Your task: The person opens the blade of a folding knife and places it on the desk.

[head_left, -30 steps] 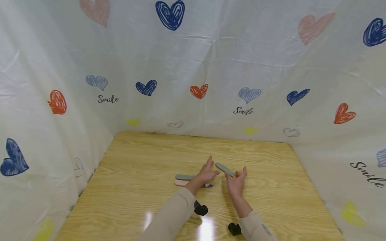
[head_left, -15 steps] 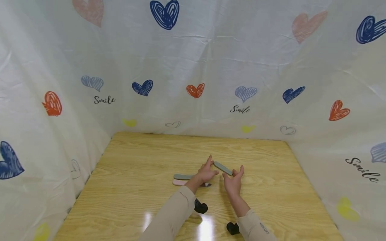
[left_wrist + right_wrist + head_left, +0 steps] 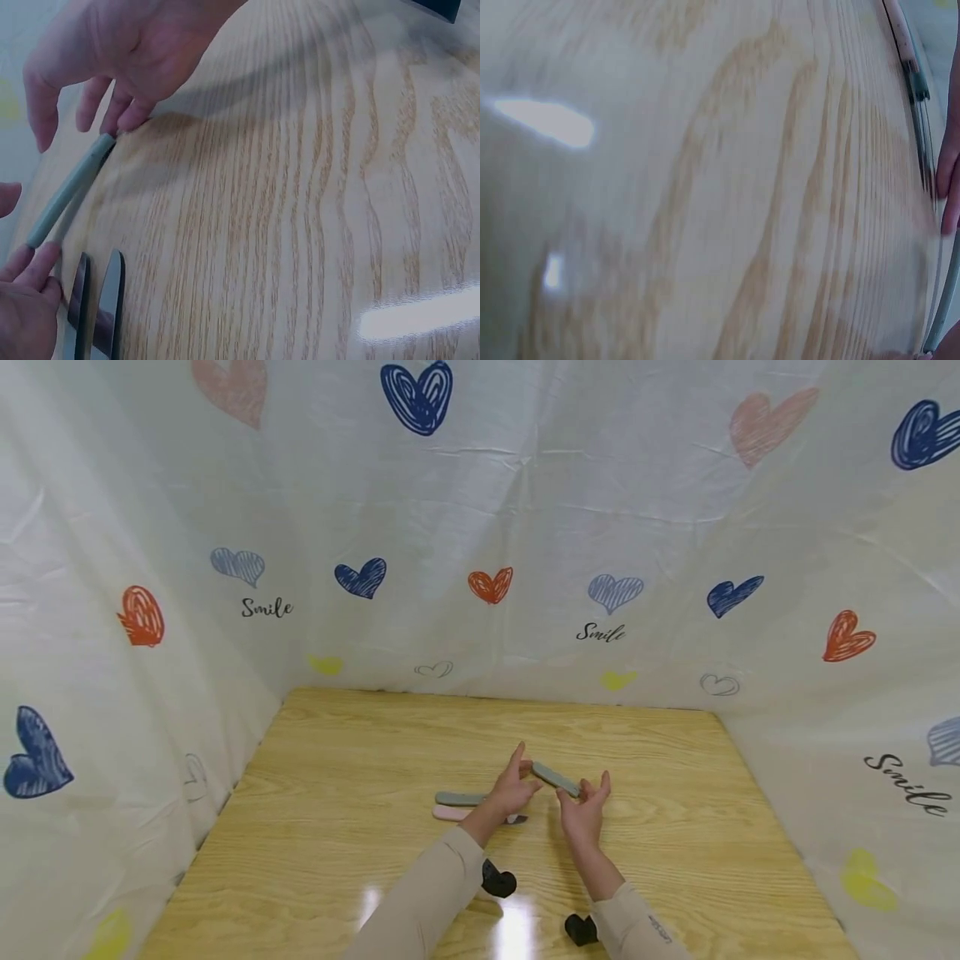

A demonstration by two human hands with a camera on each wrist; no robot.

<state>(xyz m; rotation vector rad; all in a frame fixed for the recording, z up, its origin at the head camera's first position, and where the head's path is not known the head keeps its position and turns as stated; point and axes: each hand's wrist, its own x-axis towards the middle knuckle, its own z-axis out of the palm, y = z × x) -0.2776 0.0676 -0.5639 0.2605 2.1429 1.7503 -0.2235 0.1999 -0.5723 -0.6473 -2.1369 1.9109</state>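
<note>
In the head view a slim sage-green bar, handle-like in shape, lies slanted between my two hands; no blade shows on it. At its far-left end my left hand pinches with the fingertips, the index finger stretched forward. My right hand holds the near-right end between thumb and fingers. A dark shadow runs beside the bar in the left wrist view, widest near the left-hand end. Beneath my left forearm lie a green-handled knife and a pink-handled knife, partly hidden. Their blades show in the left wrist view.
The wooden table meets a white curtain printed with hearts at its back and sides. Black heart-shaped pieces sit by both sleeves. Light glares off the table's front part.
My left fingertips, which stood slightly apart from the green bar a second ago, now meet its end. The right hand has barely moved. The head view has shifted a little.
</note>
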